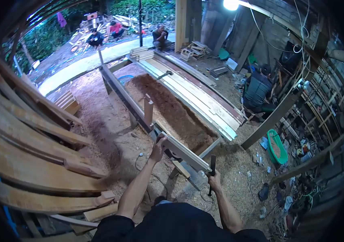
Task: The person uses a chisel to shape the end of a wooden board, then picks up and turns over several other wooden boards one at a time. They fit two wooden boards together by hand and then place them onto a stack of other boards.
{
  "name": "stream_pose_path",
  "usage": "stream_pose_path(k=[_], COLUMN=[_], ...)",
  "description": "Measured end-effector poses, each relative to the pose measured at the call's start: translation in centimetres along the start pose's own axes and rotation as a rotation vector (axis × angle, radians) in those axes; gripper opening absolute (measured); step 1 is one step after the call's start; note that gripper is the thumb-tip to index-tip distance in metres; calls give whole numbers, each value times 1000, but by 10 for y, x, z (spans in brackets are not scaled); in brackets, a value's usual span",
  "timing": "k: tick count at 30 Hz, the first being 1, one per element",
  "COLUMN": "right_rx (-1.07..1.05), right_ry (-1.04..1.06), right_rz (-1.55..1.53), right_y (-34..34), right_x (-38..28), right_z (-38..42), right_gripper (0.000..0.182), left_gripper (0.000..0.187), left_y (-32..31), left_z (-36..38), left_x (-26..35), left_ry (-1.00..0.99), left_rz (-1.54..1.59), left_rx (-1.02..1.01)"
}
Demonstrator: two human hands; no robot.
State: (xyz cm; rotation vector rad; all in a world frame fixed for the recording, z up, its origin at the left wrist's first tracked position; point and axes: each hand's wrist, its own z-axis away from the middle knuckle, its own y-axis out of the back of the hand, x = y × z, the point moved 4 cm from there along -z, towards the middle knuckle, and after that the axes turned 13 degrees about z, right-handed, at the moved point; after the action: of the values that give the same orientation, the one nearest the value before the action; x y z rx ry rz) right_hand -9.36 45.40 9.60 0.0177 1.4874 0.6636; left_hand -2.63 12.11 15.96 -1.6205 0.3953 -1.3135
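Observation:
A pale, grooved length of wood (186,153) lies slantwise in front of me, in line with a long dark rail (124,94). My left hand (158,148) is closed on the wood's near side, close to its far end. At the nearer end, my right hand (215,180) is closed around a dark upright bar-shaped tool (212,163). The tool sticks out above and below the fist, and its exact kind I cannot make out. Beside the rail, a short notched wooden block (148,109) stands upright.
Long pale boards (192,94) lie beyond a sawdust-filled bed (172,109), with a clamp (164,75) on them. Large curved planks (30,169) crowd the left. A green tub (276,147) sits right. One person (257,88) crouches at right; several others sit at the back.

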Motion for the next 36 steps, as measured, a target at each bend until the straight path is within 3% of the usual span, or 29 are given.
stream_pose_path(k=[2,3,7,10,11,14,15,16,18,20,22,26,28,30,31,36], right_rx=[124,58,183,156,159,-110,-167,-149,-257,-47,190,297,301,81,115,102], right_ry=[97,-78,-8,24,17,-89,33,2,-18,-169,-65,-216,-304,-504,-372,-318], right_rz=[37,9,41,100,105,-38,343,338,415,162,-32,-209,-230,-221,-215,-175], right_y=[3,8,7,0,0,-7,-3,2,13,23,31,54,71,78,79,96], right_x=[6,-12,-23,-34,-37,-51,-32,-20,-9,-19,-21,-22,-7,17,30,99], right_z=[-1,8,13,22,30,48,44,43,41,36,21,1,5,11,12,34], right_gripper=[21,21,21,25,25,23,25,25,27,33,41,42,39,36,31,27], left_gripper=[19,19,58,57,65,56,45,45,37,40,48,56,58,57,57,55], left_y=[4,0,-25,-16,-11,26,2,-7,-32,-48,-50,-88,-70,-74,-72,-72], left_z=[-10,-10,-5,-12,-20,-46,-38,-34,-25,-17,-9,19,20,32,35,57], left_x=[-6,-8,-8,-46,-56,-84,-69,-69,-66,-72,-104,-141,-190,-223,-237,-285], left_ry=[2,21,241,199,149,169,220,255,-23,148,342,484,525,724,770,938], left_rz=[-59,-59,10,-231,-122,-217,-406,-414,-626,-749,-850,-947,-975,-1125,-1102,-1070], left_rx=[-9,-15,154,242,263,324,246,235,-94,-224,-520,-594,-678,-810,-838,-834])
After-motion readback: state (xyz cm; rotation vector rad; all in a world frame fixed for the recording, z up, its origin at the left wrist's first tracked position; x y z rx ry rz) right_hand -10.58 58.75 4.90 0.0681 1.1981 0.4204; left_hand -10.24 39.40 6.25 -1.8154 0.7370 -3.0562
